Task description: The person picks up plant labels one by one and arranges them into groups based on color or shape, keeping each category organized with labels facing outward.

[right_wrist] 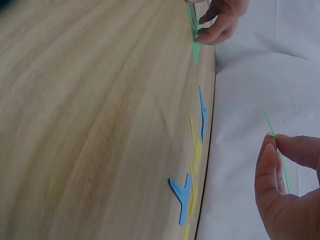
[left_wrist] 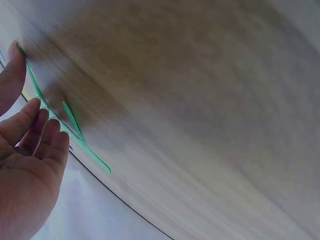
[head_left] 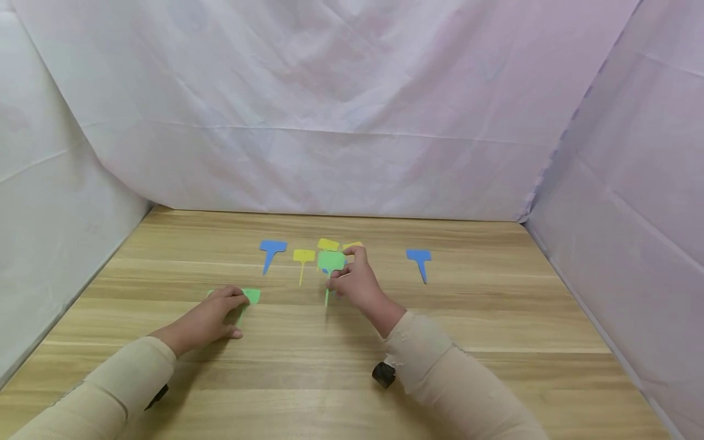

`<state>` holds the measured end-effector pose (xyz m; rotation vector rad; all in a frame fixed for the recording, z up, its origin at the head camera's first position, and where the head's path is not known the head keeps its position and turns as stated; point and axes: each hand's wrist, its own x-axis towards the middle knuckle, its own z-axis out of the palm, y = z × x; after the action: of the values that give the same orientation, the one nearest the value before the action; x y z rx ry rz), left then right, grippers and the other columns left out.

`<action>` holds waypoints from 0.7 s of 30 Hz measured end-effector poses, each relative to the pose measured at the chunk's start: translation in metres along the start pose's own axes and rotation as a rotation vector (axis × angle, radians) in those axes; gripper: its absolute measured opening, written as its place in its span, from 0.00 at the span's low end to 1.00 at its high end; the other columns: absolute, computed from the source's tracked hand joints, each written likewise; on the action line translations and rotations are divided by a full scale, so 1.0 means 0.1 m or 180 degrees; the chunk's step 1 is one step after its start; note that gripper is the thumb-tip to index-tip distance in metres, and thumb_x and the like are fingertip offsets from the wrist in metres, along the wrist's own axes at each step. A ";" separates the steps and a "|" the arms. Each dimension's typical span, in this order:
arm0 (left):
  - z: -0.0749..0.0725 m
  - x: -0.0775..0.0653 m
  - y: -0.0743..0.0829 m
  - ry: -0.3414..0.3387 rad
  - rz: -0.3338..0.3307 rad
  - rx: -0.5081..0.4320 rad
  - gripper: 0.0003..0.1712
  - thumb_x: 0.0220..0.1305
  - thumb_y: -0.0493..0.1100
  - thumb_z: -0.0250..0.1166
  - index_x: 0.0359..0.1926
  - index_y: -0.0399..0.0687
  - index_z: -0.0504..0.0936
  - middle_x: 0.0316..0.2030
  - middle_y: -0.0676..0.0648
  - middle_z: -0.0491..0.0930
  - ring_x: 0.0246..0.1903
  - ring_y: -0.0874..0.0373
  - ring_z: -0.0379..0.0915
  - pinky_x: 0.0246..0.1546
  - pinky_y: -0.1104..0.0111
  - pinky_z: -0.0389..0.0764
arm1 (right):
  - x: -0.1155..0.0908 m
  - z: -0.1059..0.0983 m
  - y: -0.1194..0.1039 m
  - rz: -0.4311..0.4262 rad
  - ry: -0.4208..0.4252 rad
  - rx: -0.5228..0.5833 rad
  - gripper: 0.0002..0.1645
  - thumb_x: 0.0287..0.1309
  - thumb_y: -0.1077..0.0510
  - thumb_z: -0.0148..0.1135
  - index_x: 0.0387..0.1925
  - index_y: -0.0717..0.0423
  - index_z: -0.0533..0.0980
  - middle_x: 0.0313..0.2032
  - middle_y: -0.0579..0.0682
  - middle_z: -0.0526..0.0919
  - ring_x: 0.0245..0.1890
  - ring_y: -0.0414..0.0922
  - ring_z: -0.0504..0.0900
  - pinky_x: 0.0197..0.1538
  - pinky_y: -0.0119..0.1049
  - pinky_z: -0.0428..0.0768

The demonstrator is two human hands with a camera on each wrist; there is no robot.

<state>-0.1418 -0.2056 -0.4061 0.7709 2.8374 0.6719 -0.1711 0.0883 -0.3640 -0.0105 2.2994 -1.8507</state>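
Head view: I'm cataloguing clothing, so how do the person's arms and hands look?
The left sleeve and right sleeve are long and beige, ending near the wrists. The left hand and right hand are gloveless. A black piece shows beneath the right sleeve, a dark piece beneath the left.

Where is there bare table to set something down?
Bare table lies right of the rightmost blue T-shaped plant label, and in front between the left sleeve and right sleeve. It's crowded around the right hand, where yellow labels lie near its green label.
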 end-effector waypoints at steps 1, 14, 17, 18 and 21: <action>0.00 0.00 0.00 0.0000 0.0002 -0.0002 0.33 0.48 0.43 0.76 0.54 0.31 0.77 0.52 0.37 0.71 0.52 0.40 0.67 0.53 0.47 0.73 | 0.00 0.02 0.01 0.0002 -0.0016 0.0004 0.42 0.50 0.74 0.64 0.62 0.57 0.53 0.31 0.53 0.75 0.30 0.43 0.76 0.31 0.32 0.78; 0.00 0.00 -0.01 -0.0001 0.0011 -0.0019 0.33 0.49 0.42 0.76 0.54 0.31 0.76 0.53 0.35 0.71 0.53 0.37 0.66 0.53 0.46 0.72 | 0.01 0.27 -0.04 0.0093 0.0015 -0.0079 0.43 0.48 0.75 0.66 0.62 0.58 0.56 0.31 0.53 0.74 0.31 0.42 0.76 0.28 0.31 0.77; 0.00 0.00 -0.01 -0.0002 0.0010 -0.0019 0.33 0.49 0.42 0.76 0.54 0.30 0.76 0.53 0.35 0.71 0.54 0.37 0.66 0.53 0.46 0.72 | 0.01 0.31 -0.04 0.0088 0.0027 -0.0089 0.42 0.48 0.75 0.66 0.61 0.57 0.56 0.32 0.53 0.73 0.31 0.42 0.76 0.28 0.31 0.76; 0.00 0.00 -0.01 -0.0002 0.0009 -0.0013 0.34 0.49 0.42 0.76 0.54 0.30 0.76 0.54 0.35 0.71 0.54 0.37 0.66 0.53 0.45 0.72 | 0.01 0.33 -0.04 0.0085 0.0031 -0.0088 0.42 0.48 0.75 0.66 0.60 0.57 0.56 0.32 0.53 0.73 0.31 0.42 0.76 0.28 0.31 0.76; 0.00 0.00 -0.02 -0.0005 0.0010 -0.0006 0.34 0.49 0.42 0.75 0.55 0.30 0.75 0.54 0.34 0.71 0.55 0.36 0.66 0.54 0.45 0.71 | 0.01 0.37 -0.03 0.0063 0.0009 -0.0063 0.41 0.48 0.75 0.66 0.60 0.57 0.56 0.32 0.53 0.72 0.31 0.42 0.76 0.28 0.32 0.77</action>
<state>-0.1420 -0.2069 -0.4073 0.7754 2.8343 0.6739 -0.1671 0.0522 -0.3691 0.0122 2.3111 -1.8198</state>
